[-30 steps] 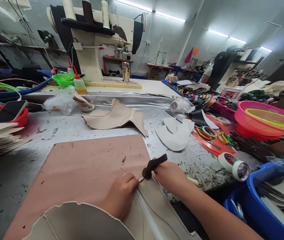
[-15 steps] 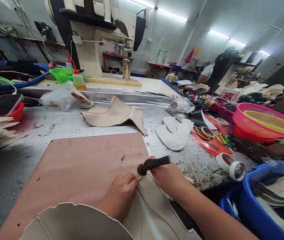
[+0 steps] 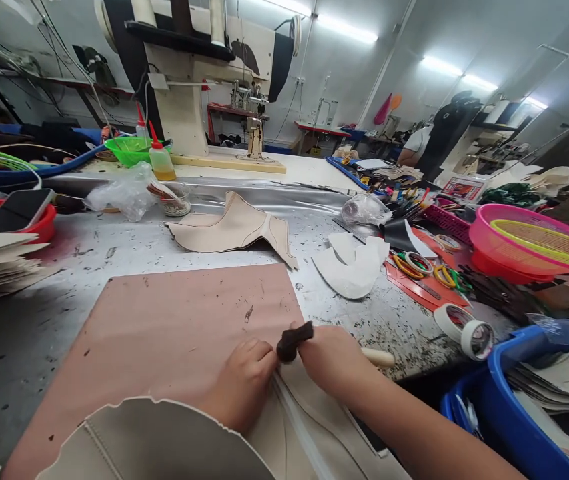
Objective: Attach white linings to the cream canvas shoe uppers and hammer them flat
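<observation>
My right hand [image 3: 331,357] is closed round a hammer; the dark hammer head [image 3: 291,341] rests low over the seam, beside my left fingertips. Its pale wooden handle [image 3: 378,357] sticks out behind the hand. My left hand [image 3: 247,380] is closed, with its curled fingers on the upper end of a beige leather piece [image 3: 314,407]. Down that piece runs a narrow white strip [image 3: 294,423]. A curved, stitched part of beige leather [image 3: 164,440] stands up in the foreground. Beneath the work lies a brown-pink board [image 3: 189,320].
Another beige leather piece [image 3: 234,227] and white cut shapes [image 3: 351,267] lie beyond the board. Tape rolls [image 3: 477,340], scissors [image 3: 444,277] and a pink basket [image 3: 524,247] are to the right, above a blue bin [image 3: 499,380]. A sewing machine [image 3: 179,107] stands behind.
The hammer head has come down and turned, its long end now pointing less to the right. More handle shows behind my right hand. My left hand stays at the seam.
</observation>
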Available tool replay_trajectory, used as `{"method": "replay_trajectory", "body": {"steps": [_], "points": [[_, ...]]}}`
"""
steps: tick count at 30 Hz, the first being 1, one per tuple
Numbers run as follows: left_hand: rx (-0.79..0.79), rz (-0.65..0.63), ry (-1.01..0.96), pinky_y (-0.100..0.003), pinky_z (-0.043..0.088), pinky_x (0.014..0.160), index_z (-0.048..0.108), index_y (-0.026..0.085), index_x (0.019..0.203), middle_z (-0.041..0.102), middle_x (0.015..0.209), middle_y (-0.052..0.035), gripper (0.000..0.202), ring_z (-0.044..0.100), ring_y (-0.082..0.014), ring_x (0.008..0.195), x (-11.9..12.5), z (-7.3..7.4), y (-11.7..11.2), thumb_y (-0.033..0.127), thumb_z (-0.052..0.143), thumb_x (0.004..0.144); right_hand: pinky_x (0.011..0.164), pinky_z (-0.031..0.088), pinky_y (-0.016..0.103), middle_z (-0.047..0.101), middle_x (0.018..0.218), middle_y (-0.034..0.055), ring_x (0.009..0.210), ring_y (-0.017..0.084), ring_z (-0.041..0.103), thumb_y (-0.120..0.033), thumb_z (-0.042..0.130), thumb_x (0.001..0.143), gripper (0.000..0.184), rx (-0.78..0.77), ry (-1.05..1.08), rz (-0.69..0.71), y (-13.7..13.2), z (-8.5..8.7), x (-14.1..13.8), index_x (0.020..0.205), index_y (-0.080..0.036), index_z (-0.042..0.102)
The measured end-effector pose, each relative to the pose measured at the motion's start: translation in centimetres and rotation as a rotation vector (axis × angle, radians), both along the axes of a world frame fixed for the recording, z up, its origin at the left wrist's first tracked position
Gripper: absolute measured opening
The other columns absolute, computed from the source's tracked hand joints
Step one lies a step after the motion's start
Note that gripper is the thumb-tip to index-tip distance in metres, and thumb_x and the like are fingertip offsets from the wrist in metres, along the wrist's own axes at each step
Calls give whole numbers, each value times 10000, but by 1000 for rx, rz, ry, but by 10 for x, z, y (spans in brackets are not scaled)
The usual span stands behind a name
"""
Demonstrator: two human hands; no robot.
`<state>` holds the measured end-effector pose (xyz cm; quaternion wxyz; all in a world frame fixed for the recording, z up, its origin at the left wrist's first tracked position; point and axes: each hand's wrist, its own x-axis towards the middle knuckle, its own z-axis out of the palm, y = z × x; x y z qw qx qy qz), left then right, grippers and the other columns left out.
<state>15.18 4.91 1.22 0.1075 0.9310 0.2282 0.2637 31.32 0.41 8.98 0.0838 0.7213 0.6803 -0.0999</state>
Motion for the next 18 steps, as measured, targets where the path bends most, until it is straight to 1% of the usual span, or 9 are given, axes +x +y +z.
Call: {"method": "replay_trajectory", "body": {"steps": [2,4,6,8,10,12,13,16,18], "points": [[-64,56,23,-278,448,594,552,177,698,590,696,-14,185,539,-165,650,-3,6,1,41,457,781,507,271,264,693,758,75,696,193,634,-65,444,754,234,-65,-3,16,2,-1,-2,814,-169,645],[-182,106,56,-293,456,617,571,182,701,604,713,-12,133,554,-173,679,-6,10,1,83,524,776,505,271,264,695,770,79,706,195,636,-59,447,746,232,-76,-4,21,3,-1,-2,762,-168,650],[-264,110,73,-298,460,639,593,192,707,619,725,-8,127,566,-174,704,-8,11,1,97,547,778,506,270,265,696,769,71,706,196,635,-56,460,734,220,-77,-8,27,2,2,-2,733,-171,648],[-203,86,51,-297,455,629,607,193,718,624,722,-11,148,564,-170,689,-9,8,0,104,526,804,509,272,264,694,763,58,695,195,633,-78,459,760,215,-29,-11,9,-1,5,-3,774,-182,647],[-66,68,31,-303,444,614,606,188,705,620,704,-15,190,552,-170,664,-9,4,-2,101,492,829,520,288,259,692,788,49,707,192,632,-119,405,832,256,89,-3,-42,-3,7,-4,926,-199,630],[26,59,31,-306,435,612,596,183,689,613,685,-15,228,540,-171,656,-9,1,-3,67,460,831,527,302,256,690,794,51,707,192,634,-136,376,858,282,140,14,-62,-5,8,-6,1016,-201,601],[46,54,38,-304,432,613,592,183,687,611,681,-14,240,538,-170,658,-10,0,-3,46,449,823,525,304,255,691,779,52,699,193,636,-126,400,839,268,114,26,-47,-5,8,-6,987,-198,613],[59,49,50,-288,425,607,581,185,689,607,678,-11,248,537,-164,658,-10,2,-4,12,445,803,504,290,264,685,693,57,658,212,640,-87,496,740,180,-31,25,18,-6,10,-5,759,-189,643],[69,51,53,-288,424,603,567,180,673,605,681,-14,240,531,-166,654,-10,3,-4,13,455,805,501,286,265,686,705,53,663,213,639,-112,478,773,188,25,15,-9,-7,12,-3,808,-198,641]]}}
